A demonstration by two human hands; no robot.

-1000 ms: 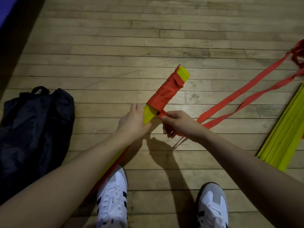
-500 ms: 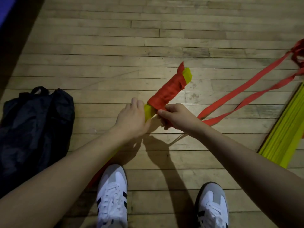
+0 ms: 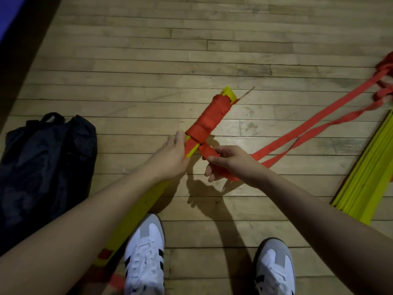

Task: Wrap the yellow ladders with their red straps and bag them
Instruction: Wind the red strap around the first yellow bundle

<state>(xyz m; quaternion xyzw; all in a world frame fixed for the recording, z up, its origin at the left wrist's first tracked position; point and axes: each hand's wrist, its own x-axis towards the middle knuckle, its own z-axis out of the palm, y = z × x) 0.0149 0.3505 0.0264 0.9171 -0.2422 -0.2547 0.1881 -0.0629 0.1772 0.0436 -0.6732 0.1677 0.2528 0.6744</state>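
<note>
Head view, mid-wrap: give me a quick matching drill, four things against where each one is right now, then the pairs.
Things:
1. red strap
2. black bag
3. held ladder bundle
4. spare yellow ladders

Places:
A. lying at the far right edge
B. gripped by the left hand
C. on the floor at far left
D. pinched by the right hand

Pairs: 1-D, 2-C, 3-B, 4-A

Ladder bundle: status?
Left hand grips the ladder bundle. Right hand pinches the red strap, partly wound, long tail loose on the floor. Bag at left, nothing in the way.
</note>
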